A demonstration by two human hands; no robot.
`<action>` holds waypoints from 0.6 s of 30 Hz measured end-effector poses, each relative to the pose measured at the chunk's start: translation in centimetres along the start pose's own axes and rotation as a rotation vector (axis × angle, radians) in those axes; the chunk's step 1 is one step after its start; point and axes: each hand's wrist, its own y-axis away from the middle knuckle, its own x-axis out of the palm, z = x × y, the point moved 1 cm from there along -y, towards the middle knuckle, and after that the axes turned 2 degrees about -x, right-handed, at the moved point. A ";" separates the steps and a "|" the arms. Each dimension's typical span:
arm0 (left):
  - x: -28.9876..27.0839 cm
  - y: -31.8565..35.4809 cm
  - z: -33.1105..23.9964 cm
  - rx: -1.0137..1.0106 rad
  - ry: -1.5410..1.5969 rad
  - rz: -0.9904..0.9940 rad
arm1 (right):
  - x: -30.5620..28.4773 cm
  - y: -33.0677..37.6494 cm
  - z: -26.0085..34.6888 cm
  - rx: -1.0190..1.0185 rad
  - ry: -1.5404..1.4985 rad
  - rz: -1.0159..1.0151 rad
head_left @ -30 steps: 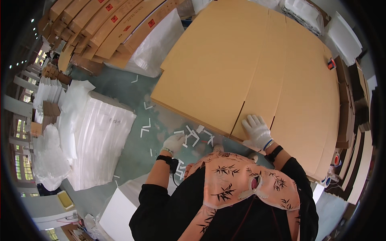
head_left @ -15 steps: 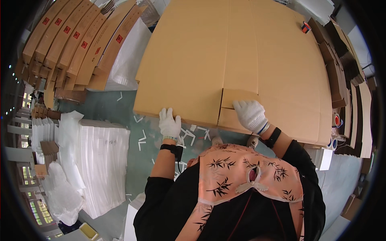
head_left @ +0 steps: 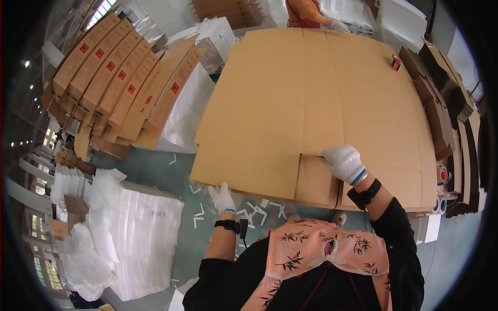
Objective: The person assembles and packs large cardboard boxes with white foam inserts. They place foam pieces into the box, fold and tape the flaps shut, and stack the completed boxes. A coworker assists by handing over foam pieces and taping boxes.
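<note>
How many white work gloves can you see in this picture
3. One on the left hand at the cardboard sheet's near edge, one on the right hand on the small flap, one on a co-worker's hand at the far edge. Others may be hidden.

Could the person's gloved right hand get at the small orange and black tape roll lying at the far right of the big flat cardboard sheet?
Probably not without leaning: the right hand presses the near flap, and the tape roll lies far across the bare cardboard sheet; nothing blocks the way.
</note>
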 end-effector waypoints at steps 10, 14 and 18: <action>3.7 -0.2 -5.1 -0.130 0.308 0.213 | 1.2 0.2 -3.7 0.048 -0.114 0.032; 4.7 2.2 -8.1 0.038 0.147 0.193 | 0.8 0.7 -5.3 0.092 -0.150 0.077; 5.7 4.6 -11.6 0.093 0.035 0.131 | -0.1 1.8 -7.1 0.139 -0.216 0.078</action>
